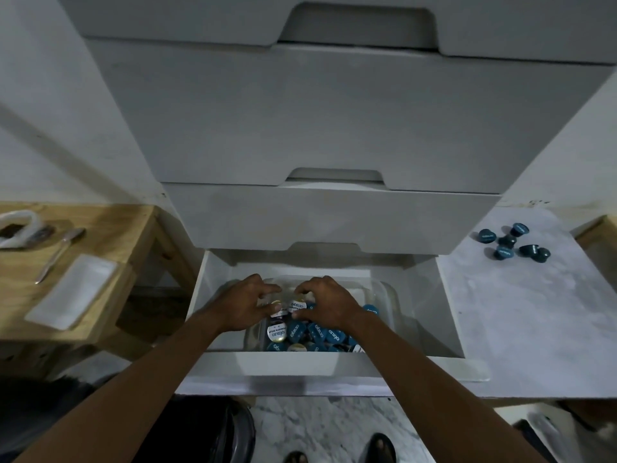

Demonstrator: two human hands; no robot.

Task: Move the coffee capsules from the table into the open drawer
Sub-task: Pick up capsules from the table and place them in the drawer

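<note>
The white bottom drawer (334,362) is pulled open below me. Inside it sits a clear plastic tub (389,295) holding several coffee capsules (320,332), most with blue lids and a few with white lids. Both my hands reach into the tub. My left hand (243,304) pinches a white-lidded capsule (278,309) with curled fingers. My right hand (329,304) pinches another white-lidded capsule (297,305) right beside it. Several blue capsules (512,243) lie in a loose cluster on the pale tabletop (521,329) to the right.
Closed white drawers (334,128) stack above the open one. At the left, a wooden table (110,228) carries a white rectangular dish (71,292), a spoon (58,253) and a white cup-like object (18,228). My feet show on the marble floor (334,426).
</note>
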